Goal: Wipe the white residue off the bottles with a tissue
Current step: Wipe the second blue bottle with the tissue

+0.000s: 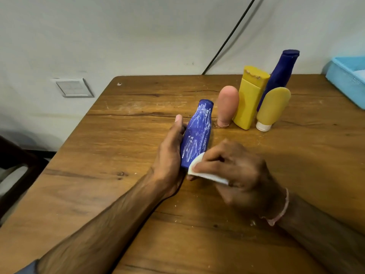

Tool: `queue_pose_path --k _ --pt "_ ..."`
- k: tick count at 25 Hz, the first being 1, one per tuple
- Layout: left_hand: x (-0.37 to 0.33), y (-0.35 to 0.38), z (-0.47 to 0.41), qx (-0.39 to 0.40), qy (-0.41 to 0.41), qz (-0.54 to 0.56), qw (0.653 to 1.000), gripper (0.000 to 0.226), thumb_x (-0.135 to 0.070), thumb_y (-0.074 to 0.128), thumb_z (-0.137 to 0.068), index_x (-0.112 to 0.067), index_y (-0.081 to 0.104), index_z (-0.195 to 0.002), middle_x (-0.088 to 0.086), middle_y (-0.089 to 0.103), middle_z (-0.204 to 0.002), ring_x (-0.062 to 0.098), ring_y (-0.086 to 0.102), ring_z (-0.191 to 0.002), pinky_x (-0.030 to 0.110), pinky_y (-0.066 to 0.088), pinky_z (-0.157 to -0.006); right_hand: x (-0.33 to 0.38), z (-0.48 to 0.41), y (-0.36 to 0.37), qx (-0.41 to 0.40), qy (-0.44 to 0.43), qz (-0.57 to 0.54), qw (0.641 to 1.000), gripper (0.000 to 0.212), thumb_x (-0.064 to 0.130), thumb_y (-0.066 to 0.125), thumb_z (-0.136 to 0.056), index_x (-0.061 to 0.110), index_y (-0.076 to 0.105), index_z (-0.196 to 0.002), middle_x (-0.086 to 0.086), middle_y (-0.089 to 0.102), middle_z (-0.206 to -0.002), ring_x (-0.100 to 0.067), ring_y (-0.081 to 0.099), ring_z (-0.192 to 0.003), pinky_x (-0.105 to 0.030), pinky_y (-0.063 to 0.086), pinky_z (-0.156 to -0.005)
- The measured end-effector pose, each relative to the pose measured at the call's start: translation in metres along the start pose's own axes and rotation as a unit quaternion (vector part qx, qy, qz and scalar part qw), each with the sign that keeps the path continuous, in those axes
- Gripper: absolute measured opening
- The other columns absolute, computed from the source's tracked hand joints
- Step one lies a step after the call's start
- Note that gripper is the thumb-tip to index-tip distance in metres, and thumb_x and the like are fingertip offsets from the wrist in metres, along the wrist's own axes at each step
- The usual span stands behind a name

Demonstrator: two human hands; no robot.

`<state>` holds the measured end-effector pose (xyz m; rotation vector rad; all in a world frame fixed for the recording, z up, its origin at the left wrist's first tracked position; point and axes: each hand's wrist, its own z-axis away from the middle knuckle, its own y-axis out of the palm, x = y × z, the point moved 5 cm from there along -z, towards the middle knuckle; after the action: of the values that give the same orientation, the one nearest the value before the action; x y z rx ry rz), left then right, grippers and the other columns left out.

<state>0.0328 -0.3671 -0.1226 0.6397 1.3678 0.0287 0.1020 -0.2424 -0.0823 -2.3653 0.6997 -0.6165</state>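
Observation:
My left hand (169, 153) grips a blue bottle (196, 133) streaked with white residue, tilted with its neck pointing away from me above the wooden table (118, 139). My right hand (237, 173) pinches a folded white tissue (199, 171) against the bottle's lower end. Behind them stands a group of bottles: a pink one (227, 105), a yellow rectangular one (249, 96), a tall dark blue one (281, 75) and a yellow tube on its white cap (272, 108).
A light blue tray (347, 80) sits at the table's back right corner. A black cable (229, 36) runs down the wall behind. White crumbs dot the tabletop near my right wrist. A dark chair (13, 167) stands off the left edge.

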Motion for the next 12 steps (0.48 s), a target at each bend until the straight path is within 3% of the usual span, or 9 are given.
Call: queue_pose_path --k 3,6,10,12 --pt "0.003 0.005 0.004 0.04 -0.019 -0.026 0.999 0.062 -0.062 0.029 -0.103 -0.007 0.056 -0.113 0.021 0.055 -0.073 0.021 0.043 -0.037 0.017 0.027 -0.032 -0.011 -0.001 -0.01 -0.024 0.031 0.02 0.999 0.019 0.002 0.066 -0.09 0.007 0.08 -0.102 -0.01 0.071 -0.095 -0.028 0.065 -0.084 -0.043 0.051 -0.074" --pt "0.005 0.006 0.006 0.057 -0.036 -0.018 0.998 0.071 -0.062 0.026 -0.103 0.001 0.053 -0.12 0.019 0.053 -0.074 0.019 0.041 -0.032 0.018 0.022 -0.03 0.0 0.005 -0.007 0.022 -0.023 0.012 0.999 0.024 0.002 0.059 -0.091 0.008 0.081 -0.099 -0.008 0.072 -0.095 -0.029 0.064 -0.082 -0.043 0.05 -0.072" --pt "0.007 0.009 0.009 0.1 -0.057 -0.026 0.993 0.066 -0.066 0.024 -0.101 -0.012 0.06 -0.112 0.023 0.057 -0.07 0.019 0.042 -0.036 0.015 0.029 -0.031 -0.015 0.005 -0.021 -0.004 0.024 0.037 0.999 0.02 -0.001 0.069 -0.087 0.008 0.08 -0.102 -0.01 0.072 -0.096 -0.028 0.066 -0.085 -0.043 0.052 -0.073" --pt "0.006 0.01 0.01 0.106 -0.048 -0.018 0.993 0.065 -0.063 0.023 -0.102 -0.011 0.061 -0.111 0.021 0.055 -0.07 0.019 0.04 -0.037 0.016 0.03 -0.03 -0.009 0.008 -0.019 0.024 -0.014 0.031 0.999 0.022 -0.002 0.07 -0.087 0.008 0.08 -0.103 -0.011 0.073 -0.098 -0.028 0.066 -0.085 -0.041 0.052 -0.075"
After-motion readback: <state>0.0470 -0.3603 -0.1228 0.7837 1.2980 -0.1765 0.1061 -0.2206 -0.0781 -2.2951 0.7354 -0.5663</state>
